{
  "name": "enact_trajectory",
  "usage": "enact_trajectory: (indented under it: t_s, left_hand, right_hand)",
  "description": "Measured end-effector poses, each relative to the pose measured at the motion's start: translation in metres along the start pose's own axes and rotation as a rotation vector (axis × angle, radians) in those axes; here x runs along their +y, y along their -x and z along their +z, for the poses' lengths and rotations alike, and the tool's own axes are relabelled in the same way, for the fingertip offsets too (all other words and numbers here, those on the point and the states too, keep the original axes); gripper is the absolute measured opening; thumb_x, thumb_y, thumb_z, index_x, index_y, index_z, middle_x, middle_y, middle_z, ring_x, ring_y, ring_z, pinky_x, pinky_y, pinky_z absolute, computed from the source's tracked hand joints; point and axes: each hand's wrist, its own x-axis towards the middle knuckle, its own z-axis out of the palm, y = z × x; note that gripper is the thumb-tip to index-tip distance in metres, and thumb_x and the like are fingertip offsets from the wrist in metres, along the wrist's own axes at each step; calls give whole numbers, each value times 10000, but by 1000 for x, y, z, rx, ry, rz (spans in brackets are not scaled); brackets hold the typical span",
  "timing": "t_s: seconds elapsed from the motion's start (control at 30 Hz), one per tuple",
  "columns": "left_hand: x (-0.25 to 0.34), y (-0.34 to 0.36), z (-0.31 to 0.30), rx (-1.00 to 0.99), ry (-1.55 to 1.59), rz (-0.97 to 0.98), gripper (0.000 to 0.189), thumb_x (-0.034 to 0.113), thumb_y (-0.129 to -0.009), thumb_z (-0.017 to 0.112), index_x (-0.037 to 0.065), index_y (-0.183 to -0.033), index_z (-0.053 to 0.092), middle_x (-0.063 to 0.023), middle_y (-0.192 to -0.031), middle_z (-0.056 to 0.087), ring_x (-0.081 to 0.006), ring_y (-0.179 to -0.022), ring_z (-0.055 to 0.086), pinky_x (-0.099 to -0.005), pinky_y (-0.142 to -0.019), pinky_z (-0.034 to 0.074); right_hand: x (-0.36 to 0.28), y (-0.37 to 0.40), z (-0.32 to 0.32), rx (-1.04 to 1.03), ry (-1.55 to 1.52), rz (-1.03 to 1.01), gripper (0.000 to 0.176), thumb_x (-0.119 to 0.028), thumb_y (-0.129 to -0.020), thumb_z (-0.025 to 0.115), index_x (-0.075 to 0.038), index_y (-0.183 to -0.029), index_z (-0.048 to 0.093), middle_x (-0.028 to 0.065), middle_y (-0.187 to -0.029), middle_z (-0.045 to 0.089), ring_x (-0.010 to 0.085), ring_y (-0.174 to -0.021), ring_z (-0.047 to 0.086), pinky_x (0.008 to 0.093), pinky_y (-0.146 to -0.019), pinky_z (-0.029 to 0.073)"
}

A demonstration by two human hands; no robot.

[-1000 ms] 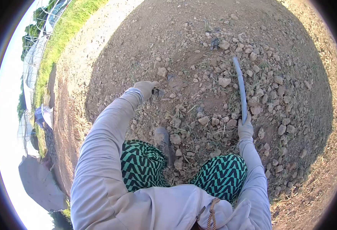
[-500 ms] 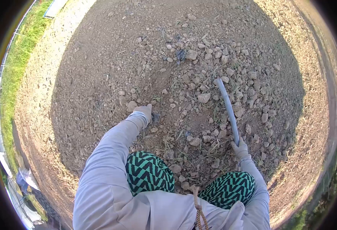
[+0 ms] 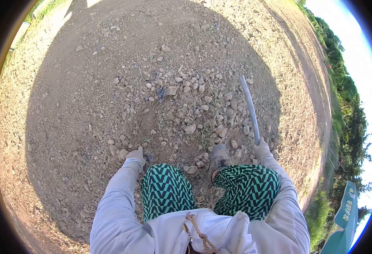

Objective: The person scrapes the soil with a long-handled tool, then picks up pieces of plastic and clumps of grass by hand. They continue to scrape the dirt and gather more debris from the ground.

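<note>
**Right hand on the rod, left hand low over the stones**

Wide shot first: stony soil [image 3: 109, 106] fills the view, with the person's round shadow thrown across it and a tree line [image 3: 347, 97] out on the right edge. The person is bent over it in green zigzag trousers [image 3: 167, 190], with one shoe [image 3: 217, 155] planted between the knees.

Now the grey-blue rod [image 3: 249, 108], perhaps a pipe or a tool handle; the view won't settle it. Its long axis runs straight ahead from the person, tipped a little leftward at the far end, and its near end sits in the right hand [image 3: 261, 149]. That gloved hand is wrapped tight around it, fingers closed.

The left hand [image 3: 136, 155] is well apart from the rod, down at the soil beside the left knee. A small dark object [image 3: 148, 158] lies just at its fingertips. The fingers look curled, but whether they grip that object cannot be told.
</note>
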Motion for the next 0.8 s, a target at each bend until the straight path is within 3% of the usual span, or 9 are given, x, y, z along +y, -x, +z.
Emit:
enact_trajectory:
  t_s: [0.17,0.2,0.47,0.57,0.63,0.7,0.73,0.77,0.8]
  left_hand:
    - [-3,2,3,47,-9,22,572,226,-816,623,50,-1321,422,-184,-1131,656,-321,-1074,633,-409,-903,499]
    - [-4,0,5,67,-5,27,539,207,-804,619,50,-1288,441,-188,-1103,664,-328,-1057,639,-414,-892,503]
    - [5,10,8,86,37,-63,472,167,-798,611,104,-1246,477,-167,-1035,685,-334,-1003,658,-435,-842,521]
    - [7,15,29,230,130,-139,461,151,-813,602,103,-1253,474,-166,-1012,683,-332,-992,659,-445,-823,524]
    - [6,22,46,299,129,-217,419,139,-819,599,105,-1221,484,-162,-999,675,-332,-975,661,-451,-811,523]
    - [12,16,48,349,135,-311,376,135,-823,600,105,-1182,493,-161,-991,666,-331,-960,661,-457,-800,522]
    - [17,12,49,347,128,-357,353,138,-824,601,105,-1160,496,-161,-990,660,-331,-953,661,-459,-795,521]
    - [19,12,50,335,111,-400,331,140,-825,602,105,-1137,499,-161,-989,655,-332,-946,661,-461,-790,520]
    - [21,14,51,323,99,-422,313,142,-824,602,106,-1119,500,-161,-989,652,-334,-946,658,-463,-787,519]
  right_hand:
    - [26,-37,49,45,26,285,581,-364,-813,674,-22,-1241,481,242,-1103,649,391,-1058,625,458,-912,500]
    - [11,-31,38,-97,-2,360,662,-344,-807,677,-19,-1328,431,245,-1268,568,375,-1184,557,441,-990,456]
    - [2,-94,42,-42,71,405,705,-360,-802,681,-40,-1370,411,242,-1369,476,372,-1256,489,435,-1032,417]
    - [-19,-128,30,44,109,402,722,-365,-801,683,-48,-1386,404,241,-1406,441,371,-1283,463,433,-1047,403]
    - [-41,-159,23,200,58,277,733,-369,-799,684,-53,-1396,399,240,-1431,418,370,-1300,446,432,-1057,393]
    - [-78,-227,29,370,-115,-104,790,-405,-785,698,-96,-1438,378,220,-1496,322,375,-1354,359,428,-1099,341]
    - [-106,-270,31,304,-13,-232,805,-438,-776,700,-122,-1444,383,213,-1489,337,374,-1332,383,432,-1100,342]
    - [-148,-294,32,208,-202,-308,824,-447,-774,694,-123,-1456,364,223,-1484,343,381,-1341,376,433,-1105,336]
    - [-184,-311,33,192,-140,-445,815,-464,-775,686,-116,-1445,380,231,-1474,354,383,-1333,389,439,-1105,334]
